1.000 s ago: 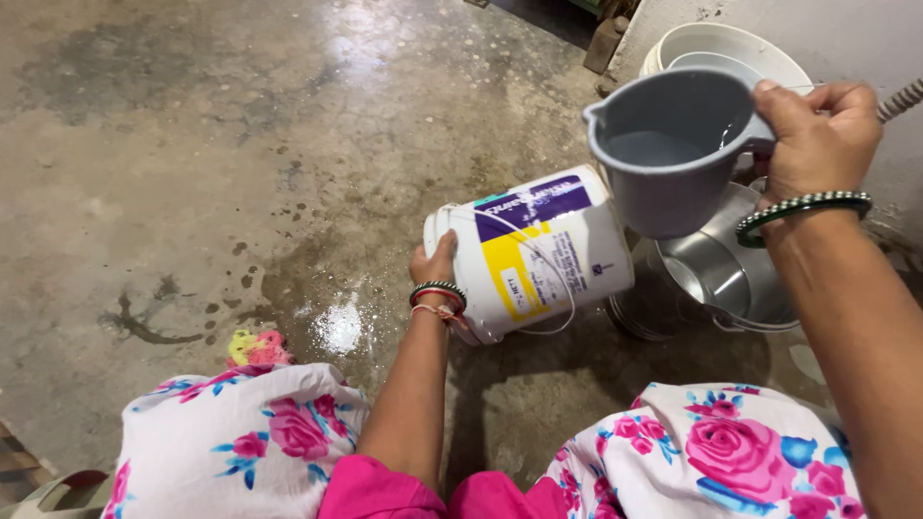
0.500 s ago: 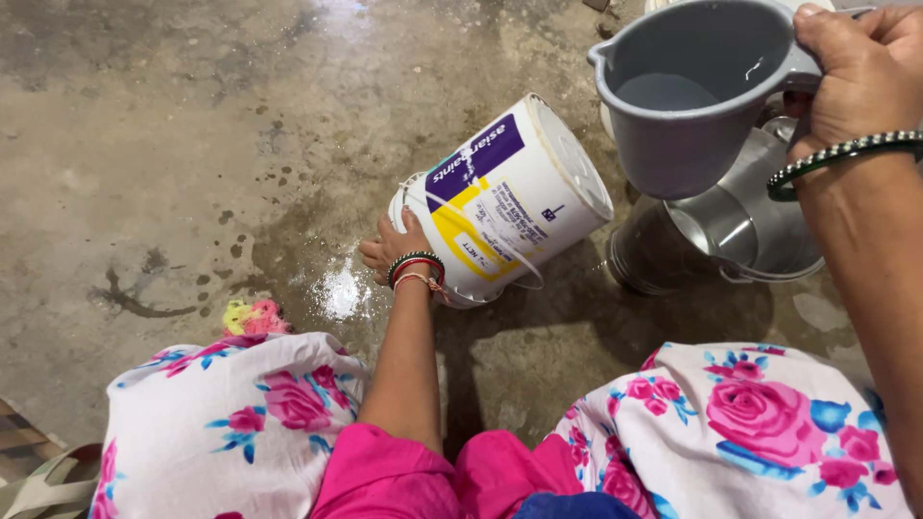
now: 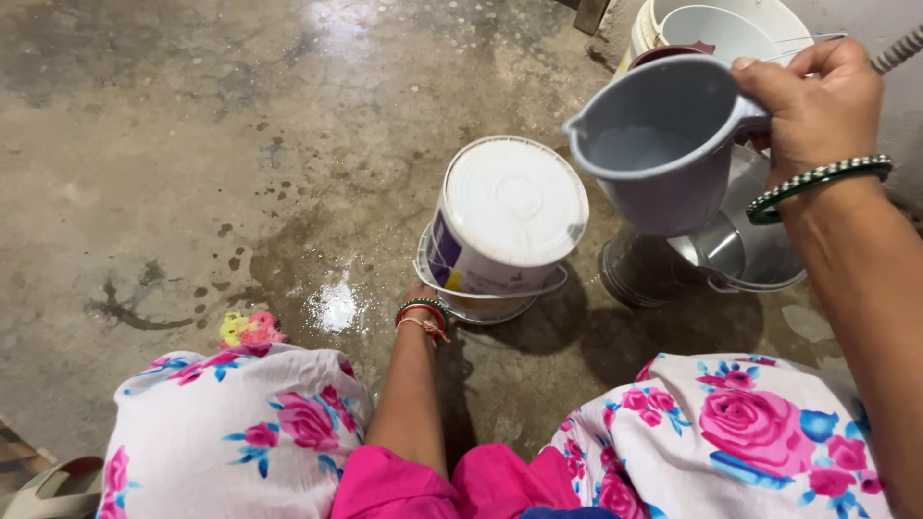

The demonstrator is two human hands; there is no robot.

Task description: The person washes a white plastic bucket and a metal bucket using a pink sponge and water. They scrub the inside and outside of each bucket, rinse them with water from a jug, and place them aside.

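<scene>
A white plastic bucket (image 3: 505, 226) with a purple and yellow label stands bottom-up on the wet concrete floor, its wire handle hanging around it. My left hand (image 3: 420, 294), with bangles at the wrist, is at the bucket's lower left edge, mostly hidden behind it. My right hand (image 3: 812, 101) grips the handle of a grey plastic jug (image 3: 659, 144) held in the air right of the bucket. The jug has some water in it.
A shiny steel pot (image 3: 731, 255) stands on the floor under the jug. White buckets (image 3: 731, 29) sit at the top right. My knees in floral cloth (image 3: 231, 432) fill the bottom. A wet patch (image 3: 336, 308) glistens left of the bucket.
The white bucket went from lying tilted on its side to standing upside down. My left hand slid down to its base. The jug stayed raised in my right hand.
</scene>
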